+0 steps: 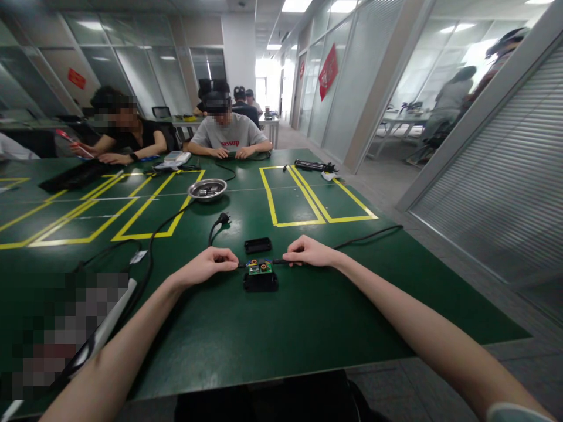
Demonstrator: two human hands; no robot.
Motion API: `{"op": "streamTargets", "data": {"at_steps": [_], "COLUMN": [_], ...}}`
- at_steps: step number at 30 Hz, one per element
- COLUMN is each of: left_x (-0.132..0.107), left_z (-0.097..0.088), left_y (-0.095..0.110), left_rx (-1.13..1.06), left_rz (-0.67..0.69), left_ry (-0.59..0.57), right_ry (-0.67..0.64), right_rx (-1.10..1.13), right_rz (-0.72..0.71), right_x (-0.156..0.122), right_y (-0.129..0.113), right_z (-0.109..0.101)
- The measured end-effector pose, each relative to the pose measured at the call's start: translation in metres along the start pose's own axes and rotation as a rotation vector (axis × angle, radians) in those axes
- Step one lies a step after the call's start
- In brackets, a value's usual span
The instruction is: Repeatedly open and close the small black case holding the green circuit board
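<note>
A small green circuit board (261, 269) with copper-wound coils sits between my two hands, at the far edge of a black plastic case half (261, 283). My left hand (215, 261) is closed, pinching a black cable at the board's left end. On the other side my right hand (310, 252) pinches the black cable (278, 262) that leaves the board's right end. Another black case half (258, 245) lies just beyond the board. A cord with a black plug (223, 218) rests past my left hand. Where the left cable runs under my fingers is hidden.
A metal bowl (207, 190) holding small metal parts stands farther back on the green table (325, 316). Yellow tape (299, 224) marks rectangles. Black cable (373, 237) trails right; more cables lie left. Two people sit across the table. A black folded item (314, 166) lies far right.
</note>
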State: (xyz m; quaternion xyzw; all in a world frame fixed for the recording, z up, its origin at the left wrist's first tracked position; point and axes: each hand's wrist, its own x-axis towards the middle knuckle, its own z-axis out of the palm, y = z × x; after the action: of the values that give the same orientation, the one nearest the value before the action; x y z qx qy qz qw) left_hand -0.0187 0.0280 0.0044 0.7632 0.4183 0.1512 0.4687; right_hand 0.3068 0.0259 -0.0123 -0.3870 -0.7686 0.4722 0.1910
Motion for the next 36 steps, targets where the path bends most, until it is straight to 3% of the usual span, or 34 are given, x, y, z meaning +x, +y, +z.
{"op": "streamTargets", "data": {"at_steps": [17, 36], "left_x": [-0.006, -0.003], "left_z": [-0.003, 0.005], "left_y": [0.011, 0.003], "left_rx": [0.043, 0.079], "left_rz": [0.009, 0.03], "left_ry": [-0.196, -0.059], "right_ry": [-0.139, -0.016], "right_rx": [-0.01, -0.038], "right_rz": [0.028, 0.033], "right_x": [-0.003, -0.002], "right_y": [-0.003, -0.005], "right_z": [0.004, 0.006]}}
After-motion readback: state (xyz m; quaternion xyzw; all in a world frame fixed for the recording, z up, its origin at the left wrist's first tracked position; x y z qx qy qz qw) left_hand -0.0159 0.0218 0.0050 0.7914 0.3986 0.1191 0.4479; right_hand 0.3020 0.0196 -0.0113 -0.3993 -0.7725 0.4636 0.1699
